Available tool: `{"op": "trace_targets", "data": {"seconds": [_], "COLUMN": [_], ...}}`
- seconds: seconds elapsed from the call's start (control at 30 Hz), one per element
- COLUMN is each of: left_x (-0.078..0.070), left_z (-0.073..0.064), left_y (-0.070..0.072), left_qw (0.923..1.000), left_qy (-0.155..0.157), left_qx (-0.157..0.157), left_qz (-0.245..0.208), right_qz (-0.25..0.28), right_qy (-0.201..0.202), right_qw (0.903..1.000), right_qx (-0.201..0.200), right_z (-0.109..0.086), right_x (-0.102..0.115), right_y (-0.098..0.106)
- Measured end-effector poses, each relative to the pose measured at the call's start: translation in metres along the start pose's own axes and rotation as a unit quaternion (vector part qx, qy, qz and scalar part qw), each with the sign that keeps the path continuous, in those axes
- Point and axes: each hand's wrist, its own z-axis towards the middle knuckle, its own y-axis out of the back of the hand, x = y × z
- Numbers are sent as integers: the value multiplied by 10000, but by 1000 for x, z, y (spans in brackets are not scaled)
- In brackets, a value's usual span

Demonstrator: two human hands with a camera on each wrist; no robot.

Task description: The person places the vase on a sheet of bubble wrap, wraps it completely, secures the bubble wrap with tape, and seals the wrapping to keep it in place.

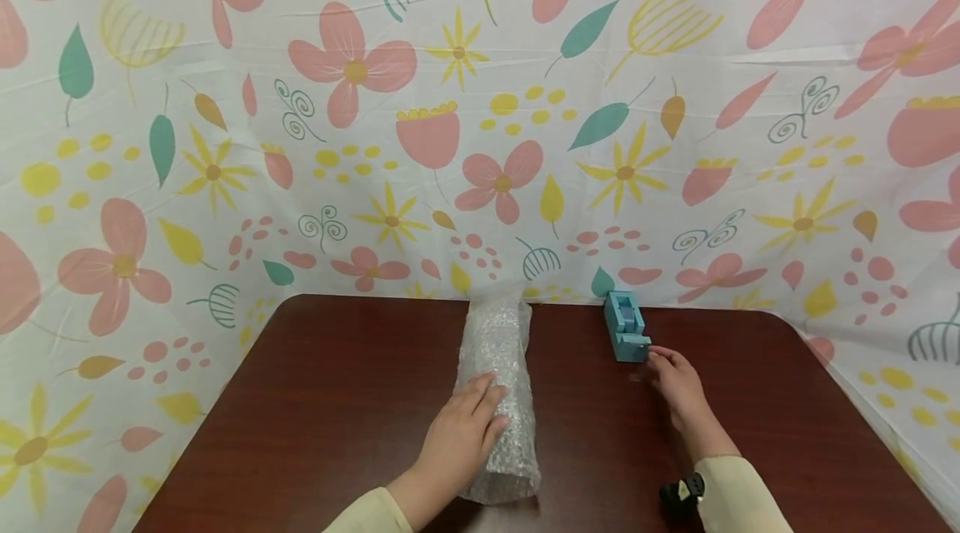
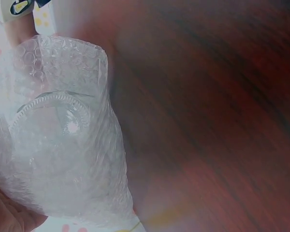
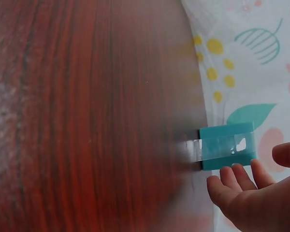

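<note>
A long roll of clear bubble wrap (image 1: 504, 350) lies lengthwise on the table. Through its near end, in the left wrist view, a clear round thing with a ribbed rim (image 2: 53, 99) shows inside. My left hand (image 1: 461, 429) rests on top of the wrap with its fingers extended. To the right stands a blue tape dispenser (image 1: 625, 325). At its near, cutting end is my right hand (image 1: 681, 387), fingers slightly bent. In the right wrist view, a strip of clear tape (image 3: 222, 149) lies over the dispenser, just above the fingertips; thumb and index finger stand apart there.
The dark reddish wooden table (image 1: 322, 400) has rounded far corners. A white cloth with flowers and leaves (image 1: 480, 100) hangs behind it and at both sides. On the right wrist sits a small black device (image 1: 682, 495) beside the pale sleeve.
</note>
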Motion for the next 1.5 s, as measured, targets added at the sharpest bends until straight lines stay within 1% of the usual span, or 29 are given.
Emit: {"op": "trace_targets", "data": {"seconds": [0.03, 0.17, 0.4, 0.5, 0.6, 0.73, 0.9, 1.07, 1.17, 1.33, 1.5], "left_x": [-1, 0, 0, 0, -1, -1, -2, -2, -2, -1, -2], "left_z": [0, 0, 0, 0, -1, -1, 0, 0, 1, 1, 1], "left_y": [2, 1, 1, 1, 0, 0, 0, 1, 2, 1, 0], "left_qw": [10000, 9998, 10000, 9999, 9999, 9997, 9997, 9995, 9995, 9998, 9997], "left_qy": [37, 82, 49, 71, 106, 149, 144, 157, 145, 75, 128], "left_qx": [58, 143, 52, 49, 89, 165, 183, 267, 277, 196, 202], "left_qz": [-25, -63, -68, -56, -52, -63, -52, -59, -31, 7, -24], "right_qz": [69, 297, 420, 465, 525, 636, 759, 1367, 1645, 1720, 1840], "right_qy": [-41, -148, -218, -203, -227, -265, -336, -584, -651, -653, -622], "right_qw": [9999, 9990, 9979, 9971, 9965, 9965, 9959, 9883, 9837, 9828, 9809], "right_qx": [71, 306, 448, 575, 603, 470, 368, 352, 311, 165, 70], "right_z": [1, 8, 15, 19, 20, 20, 19, 19, 22, 26, 26], "right_x": [0, -3, -8, -8, -8, -6, -3, -6, -10, -14, -15], "right_y": [1, 3, 5, 7, 7, 5, 2, 0, -3, -7, -8]}}
